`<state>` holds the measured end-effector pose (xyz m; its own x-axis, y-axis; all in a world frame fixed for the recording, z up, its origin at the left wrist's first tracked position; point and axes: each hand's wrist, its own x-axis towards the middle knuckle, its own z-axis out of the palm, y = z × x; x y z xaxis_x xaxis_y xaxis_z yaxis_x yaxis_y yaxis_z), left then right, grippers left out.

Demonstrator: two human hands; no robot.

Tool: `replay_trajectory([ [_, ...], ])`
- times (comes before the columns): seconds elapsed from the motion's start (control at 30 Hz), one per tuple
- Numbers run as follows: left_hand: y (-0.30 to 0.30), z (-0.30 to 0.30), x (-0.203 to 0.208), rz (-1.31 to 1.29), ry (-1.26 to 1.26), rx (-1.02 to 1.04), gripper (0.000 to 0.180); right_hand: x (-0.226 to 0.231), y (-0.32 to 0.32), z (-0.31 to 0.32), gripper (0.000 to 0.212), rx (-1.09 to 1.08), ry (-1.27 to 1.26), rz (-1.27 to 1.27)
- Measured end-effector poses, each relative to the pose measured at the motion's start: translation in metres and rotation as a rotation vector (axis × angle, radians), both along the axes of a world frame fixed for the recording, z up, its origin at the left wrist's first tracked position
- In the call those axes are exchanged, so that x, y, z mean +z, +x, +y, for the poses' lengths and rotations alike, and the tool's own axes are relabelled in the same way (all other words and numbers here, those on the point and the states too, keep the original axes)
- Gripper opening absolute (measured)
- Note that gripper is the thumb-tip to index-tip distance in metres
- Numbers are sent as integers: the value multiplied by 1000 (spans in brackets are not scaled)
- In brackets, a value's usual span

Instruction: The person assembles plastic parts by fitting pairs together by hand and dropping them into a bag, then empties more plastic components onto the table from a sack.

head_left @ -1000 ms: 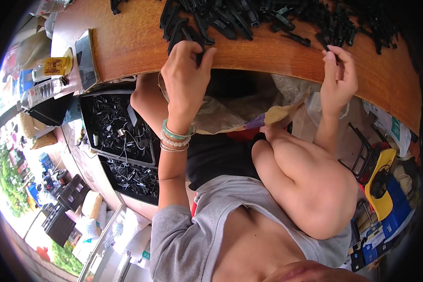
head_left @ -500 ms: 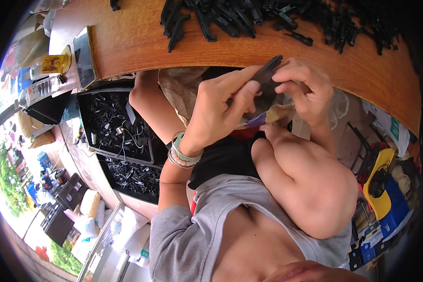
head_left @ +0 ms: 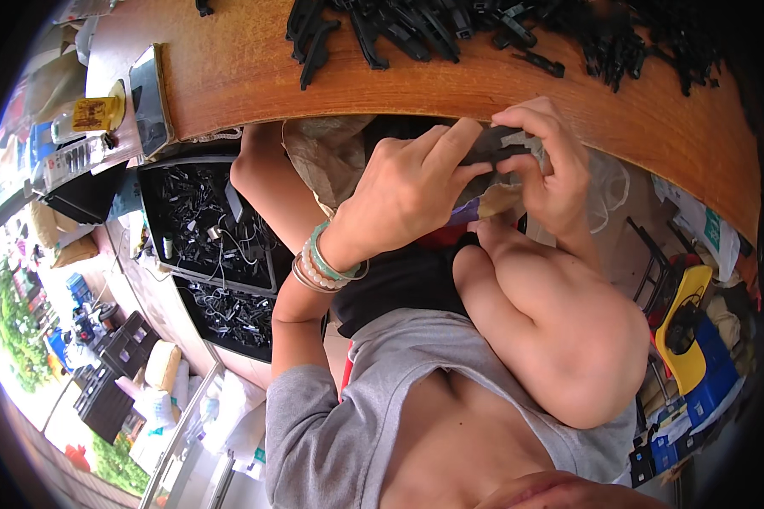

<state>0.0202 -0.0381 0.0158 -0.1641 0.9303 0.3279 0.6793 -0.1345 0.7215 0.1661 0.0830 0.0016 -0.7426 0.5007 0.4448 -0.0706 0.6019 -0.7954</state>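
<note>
Just below the front edge of the wooden table, my two hands meet over a dark plastic part (head_left: 494, 153). Its two prong-like ends show between my fingers, and the rest is covered by them. My left hand (head_left: 412, 187), with bracelets at the wrist, pinches its left side between thumb and fingers. On the other side, my right hand (head_left: 552, 161) has its thumb and index finger at the prongs. Beyond my hands, a heap of long black plastic parts (head_left: 407, 30) lies along the far part of the table, with smaller black pieces (head_left: 611, 51) to the right.
The wooden table (head_left: 255, 76) curves across the top. Under my hands hangs an open sack (head_left: 314, 157). Black trays (head_left: 273, 280) full of small dark parts and cables stand low at left. A yellow stool (head_left: 686, 331) is at right, and a dark flat box (head_left: 151, 102) at the table's left.
The dark part has turned from one slanting upright piece to two prongs pointing right. My left hand has tilted over it, and my right fingers have spread around the prongs.
</note>
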Motion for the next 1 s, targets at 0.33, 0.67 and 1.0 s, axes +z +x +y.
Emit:
replay_trajectory([
  [0.33,-8,-1,-11,-175,-27,-31,32,-3,0,3,32,-20,-34,14],
  [0.67,-70,29,-25,152,58,365,9,-13,-6,53,20,-384,559,-234],
  [1.0,-55,5,-27,47,-150,615,14,-11,-6,30,22,-413,345,-308],
])
